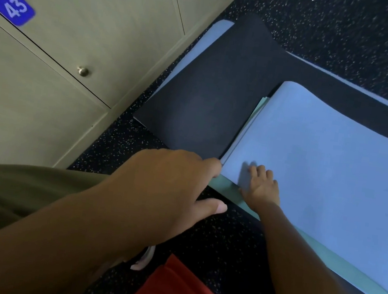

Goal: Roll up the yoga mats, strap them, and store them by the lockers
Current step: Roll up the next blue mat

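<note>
1. Yoga mats are lying flat in a loose stack on the speckled floor [125,143], right beside the lockers [83,43] — a black mat [214,95], a light blue mat [320,162] over it, and a pale green mat [344,270] showing along the near edge.
2. The left hand [169,183] is being held at the near corner of the stack, fingers curled down over the edges where the black and blue mats meet; whether an edge is actually being pinched cannot be told, as the fingertips are hidden.
3. The right hand [261,184] is being pressed flat on the blue mat, fingers straight and spread, nothing gripped — probably so the layers are being kept from sliding while the corner is being worked.
4. The blue mat's far corner is curling upward, which suggests it is being separated or readied for rolling; no mat is rolled or strapped yet, so the task is judged to be at its start.
5. Containers: the lockers, one marked by a blue number plate [13,7] reading 43, are being seen with doors closed, so their contents cannot be told.
6. A red object [180,289] is lying at the bottom edge; what it is cannot be told.
</note>
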A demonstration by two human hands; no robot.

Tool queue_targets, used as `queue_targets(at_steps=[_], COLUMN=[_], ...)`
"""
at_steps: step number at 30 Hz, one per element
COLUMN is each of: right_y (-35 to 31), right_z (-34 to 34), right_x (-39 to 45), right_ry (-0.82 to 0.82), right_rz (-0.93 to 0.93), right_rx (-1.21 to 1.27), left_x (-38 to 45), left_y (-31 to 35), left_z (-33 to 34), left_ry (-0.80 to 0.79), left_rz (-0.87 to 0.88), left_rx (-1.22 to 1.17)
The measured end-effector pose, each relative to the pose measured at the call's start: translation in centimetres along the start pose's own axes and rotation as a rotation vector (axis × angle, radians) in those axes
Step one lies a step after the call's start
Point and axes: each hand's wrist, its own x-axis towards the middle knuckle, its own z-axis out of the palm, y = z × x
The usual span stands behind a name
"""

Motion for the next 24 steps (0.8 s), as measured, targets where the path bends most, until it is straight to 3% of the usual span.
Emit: queue_targets(at_steps=[7, 15, 24], right_y=[0.2, 0.6, 4.2], right_z=[-0.5, -8.3, -19.8], right_x=[-1.9, -4.5, -14.0], right_ry=[0.019, 0.086, 0.033], right_rz=[0.001, 0.179, 0.107], right_rx=[0.288, 0.508, 0.373], left_x=[-0.5, -1.6, -2.7], left_y=[-0.2, 2.2, 3.0], left_z=[-0.1, -1.9, -4.2], left_ry=[-0.001, 0.085, 0.115], left_rz=[0.029, 0.120, 0.191], left_rx=[-0.045, -0.103, -0.187])
